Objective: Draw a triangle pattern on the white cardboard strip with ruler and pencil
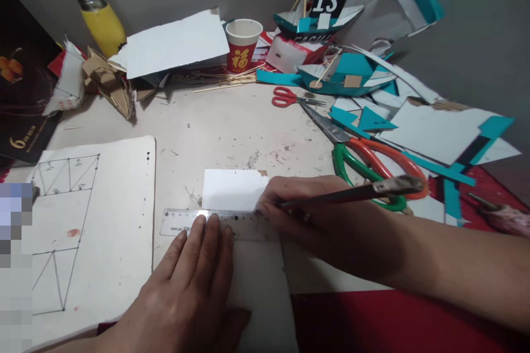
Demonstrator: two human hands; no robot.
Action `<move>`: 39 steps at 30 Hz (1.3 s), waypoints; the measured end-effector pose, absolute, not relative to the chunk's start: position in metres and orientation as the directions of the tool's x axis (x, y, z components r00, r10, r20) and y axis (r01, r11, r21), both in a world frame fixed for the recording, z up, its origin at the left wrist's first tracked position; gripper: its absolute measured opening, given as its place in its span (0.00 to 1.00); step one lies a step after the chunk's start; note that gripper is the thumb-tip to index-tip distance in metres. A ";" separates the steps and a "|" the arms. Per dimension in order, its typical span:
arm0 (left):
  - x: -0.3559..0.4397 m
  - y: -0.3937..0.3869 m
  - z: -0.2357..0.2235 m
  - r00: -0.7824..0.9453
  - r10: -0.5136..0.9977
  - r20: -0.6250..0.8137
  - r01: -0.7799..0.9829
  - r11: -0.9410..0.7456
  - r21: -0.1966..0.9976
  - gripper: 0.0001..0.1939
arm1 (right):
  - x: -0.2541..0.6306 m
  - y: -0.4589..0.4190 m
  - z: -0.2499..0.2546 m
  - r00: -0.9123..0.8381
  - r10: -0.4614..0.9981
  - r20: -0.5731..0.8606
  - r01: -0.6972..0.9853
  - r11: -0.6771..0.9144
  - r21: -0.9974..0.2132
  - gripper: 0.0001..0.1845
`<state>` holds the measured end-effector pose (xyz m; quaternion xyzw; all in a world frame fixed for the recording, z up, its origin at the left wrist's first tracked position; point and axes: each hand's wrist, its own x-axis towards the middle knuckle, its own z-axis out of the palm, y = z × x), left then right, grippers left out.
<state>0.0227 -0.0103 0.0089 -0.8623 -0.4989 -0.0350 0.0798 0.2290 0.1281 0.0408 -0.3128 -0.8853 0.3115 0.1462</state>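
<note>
My left hand (194, 265) lies with fingers stretched out, the fingertips pressing a clear plastic ruler (178, 222) down. The ruler lies across a sheet of white card (232, 185), which shows above and below it. My right hand (314, 220) is closed around a dark pen (339, 196) with a worn, pale upper end. The pen's tip is hidden by my fingers, close to the right part of the ruler. Left of my left hand lies a white sheet with a line drawing (120, 204) of ruled boxes and triangles.
Large scissors (364, 149) with green and orange handles lie right, beside small red scissors (285, 97). Teal card boats (348, 74) and scraps (434, 132) crowd the right. A paper cup (243, 47), thin sticks (227, 80) and a yellow bottle (101, 25) stand behind.
</note>
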 end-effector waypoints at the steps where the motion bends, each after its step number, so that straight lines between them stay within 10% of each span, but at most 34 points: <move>1: 0.023 -0.011 0.009 0.487 0.862 0.142 0.873 -0.478 -0.097 0.30 | 0.230 0.128 0.041 -0.759 0.648 0.066 0.462 0.608 -0.646 0.12; 39: 0.028 -0.013 -0.001 0.441 0.862 0.252 0.896 -0.440 -0.061 0.27 | 0.258 0.117 0.034 -0.724 0.690 0.017 0.418 0.459 -0.784 0.10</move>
